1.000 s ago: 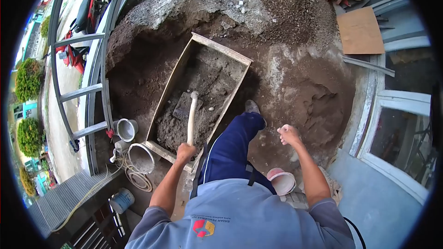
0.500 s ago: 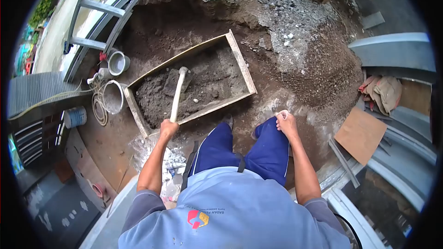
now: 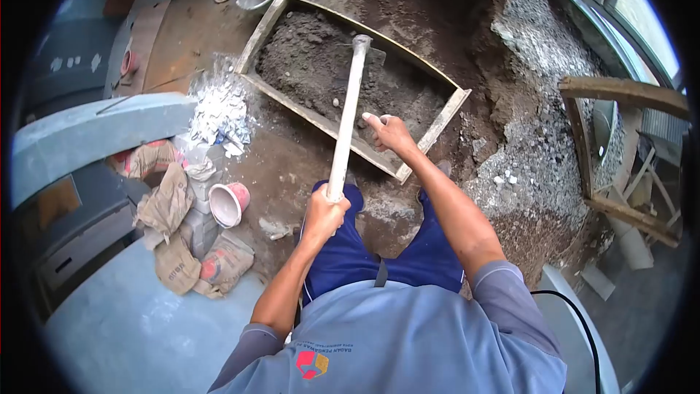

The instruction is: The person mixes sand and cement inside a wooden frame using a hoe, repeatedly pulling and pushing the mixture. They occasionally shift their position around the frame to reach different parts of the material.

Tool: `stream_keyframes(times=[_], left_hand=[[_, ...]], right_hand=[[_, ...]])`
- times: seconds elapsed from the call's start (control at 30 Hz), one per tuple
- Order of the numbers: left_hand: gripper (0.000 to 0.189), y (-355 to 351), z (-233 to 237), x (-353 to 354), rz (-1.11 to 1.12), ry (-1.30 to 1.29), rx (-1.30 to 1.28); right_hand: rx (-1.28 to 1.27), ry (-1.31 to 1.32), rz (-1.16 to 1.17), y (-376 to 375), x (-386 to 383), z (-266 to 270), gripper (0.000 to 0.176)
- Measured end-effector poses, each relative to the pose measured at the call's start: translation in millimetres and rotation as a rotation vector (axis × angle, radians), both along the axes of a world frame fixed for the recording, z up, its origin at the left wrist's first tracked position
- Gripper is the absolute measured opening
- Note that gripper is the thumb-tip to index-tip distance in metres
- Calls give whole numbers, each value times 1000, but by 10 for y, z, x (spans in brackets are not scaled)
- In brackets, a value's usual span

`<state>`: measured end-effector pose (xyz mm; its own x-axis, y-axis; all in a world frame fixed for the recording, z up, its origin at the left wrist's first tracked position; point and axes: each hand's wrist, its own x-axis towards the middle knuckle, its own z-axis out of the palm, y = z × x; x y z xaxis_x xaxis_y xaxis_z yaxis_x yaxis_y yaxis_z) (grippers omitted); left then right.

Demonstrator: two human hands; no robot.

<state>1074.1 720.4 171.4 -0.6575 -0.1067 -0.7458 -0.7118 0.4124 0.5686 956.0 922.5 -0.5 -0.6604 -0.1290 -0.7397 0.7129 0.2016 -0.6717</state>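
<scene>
From the bare right hand (image 3: 389, 133), the long pale hoe handle (image 3: 348, 113) blocks passage at 9 o'clock; the straight wooden end board (image 3: 434, 133) of the rectangular trough (image 3: 292, 106) stands at 3 o'clock. Open room extends toward 1 o'clock, above the dark lumpy mix (image 3: 414, 95).

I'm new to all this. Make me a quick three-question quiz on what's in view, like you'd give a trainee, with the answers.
1. Which hand grips the long pale handle?

2. Pick one. What lies in the wooden trough?
A) Folded sacks
B) Dark, crumbly material
C) White scraps

3. Fill in "inside" or "outside": the reddish bucket near the brown sacks is ____ the trough.

Key:
1. The left hand
2. B
3. Outside
</scene>
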Motion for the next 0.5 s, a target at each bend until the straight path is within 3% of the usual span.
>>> stream_keyframes(times=[0.07,0.13,0.17,0.2,0.27,0.37,0.47,0.5], left_hand=[[18,139,-20,373,-32,155,-63],[18,266,49,610,-18,263,-77],[20,320,23,727,20,242,-55],[21,377,-20,816,78,207,-20],[28,501,-155,815,199,189,102],[25,854,-519,742,281,234,87],[27,1160,-1035,500,405,164,103],[27,1290,-1261,451,435,192,76]], right_hand=[[-64,-42,21,-279,-282,-84,79],[-112,-52,-96,-507,-542,-361,62],[-213,-192,-355,-617,-663,-179,48],[-183,-217,-381,-660,-775,-257,39],[-83,-120,-217,-719,-811,-321,32],[86,-74,-58,-778,-1103,-422,33],[183,34,88,-863,-1345,-737,39],[260,28,191,-850,-1424,-1066,39]])
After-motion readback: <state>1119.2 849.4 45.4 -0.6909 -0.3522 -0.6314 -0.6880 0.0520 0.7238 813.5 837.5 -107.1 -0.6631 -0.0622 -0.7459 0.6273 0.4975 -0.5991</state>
